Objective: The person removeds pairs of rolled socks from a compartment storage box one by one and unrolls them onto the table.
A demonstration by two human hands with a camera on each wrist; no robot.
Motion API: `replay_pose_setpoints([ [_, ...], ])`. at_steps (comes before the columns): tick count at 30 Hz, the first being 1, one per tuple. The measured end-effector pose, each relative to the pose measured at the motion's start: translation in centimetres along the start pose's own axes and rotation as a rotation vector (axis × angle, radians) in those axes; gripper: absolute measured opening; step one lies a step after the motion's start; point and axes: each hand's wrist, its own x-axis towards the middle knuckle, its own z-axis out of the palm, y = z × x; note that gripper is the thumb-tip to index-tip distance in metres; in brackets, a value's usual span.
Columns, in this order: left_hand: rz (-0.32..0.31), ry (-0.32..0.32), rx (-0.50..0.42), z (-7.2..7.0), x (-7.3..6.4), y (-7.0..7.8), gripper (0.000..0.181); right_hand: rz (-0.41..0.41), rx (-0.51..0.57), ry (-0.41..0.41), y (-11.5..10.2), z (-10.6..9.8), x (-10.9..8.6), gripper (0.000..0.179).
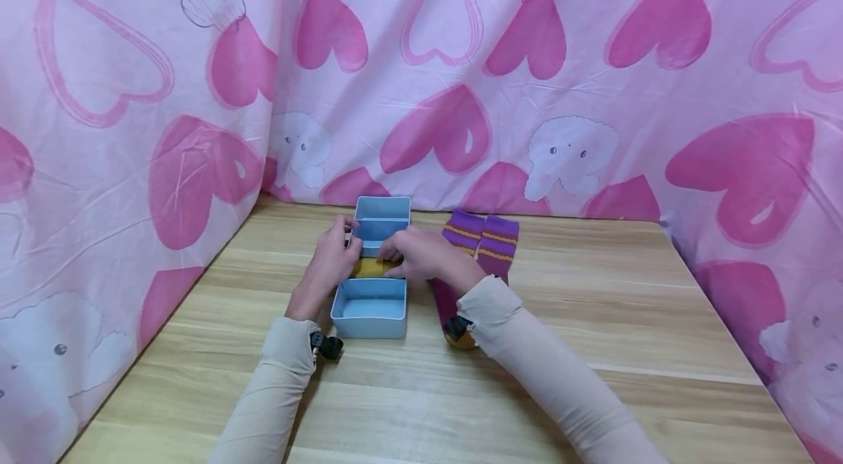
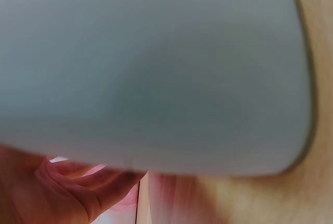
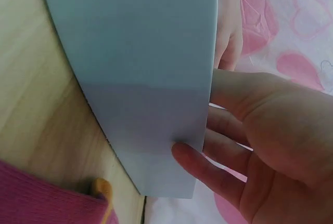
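A light blue divided box [image 1: 369, 328] stands lengthwise away from me on the table. Mustard-yellow folded fabric [image 1: 367, 268] lies in a middle section, between my hands. My left hand [image 1: 332, 255] is at the box's left wall, its fingertips bent over the rim; in the left wrist view the box side hides most of it. From the right, my right hand [image 1: 418, 252] reaches over the rim, thumb and fingers at the fabric's right edge. In the right wrist view its little finger [image 3: 195, 161] rests against the outer wall, while the other fingertips are hidden inside.
A pair of purple and magenta socks [image 1: 497, 248] with yellow stripes lies flat right of the box, partly under my right forearm. The wooden table [image 1: 612, 288] meets a pink heart-patterned curtain [image 1: 435, 127] at the back and sides.
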Motion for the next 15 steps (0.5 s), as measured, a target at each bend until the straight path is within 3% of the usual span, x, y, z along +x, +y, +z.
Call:
replay_pose_setpoints([
  [9,0.004,0.002,0.010,0.0,0.0,0.2,0.035,0.055,-0.037,-0.099,-0.8,-0.8,1.0,0.041],
  [15,0.010,0.002,0.011,0.0,-0.1,0.0,0.033,0.056,-0.066,-0.111,-0.9,-0.7,1.5,0.040],
])
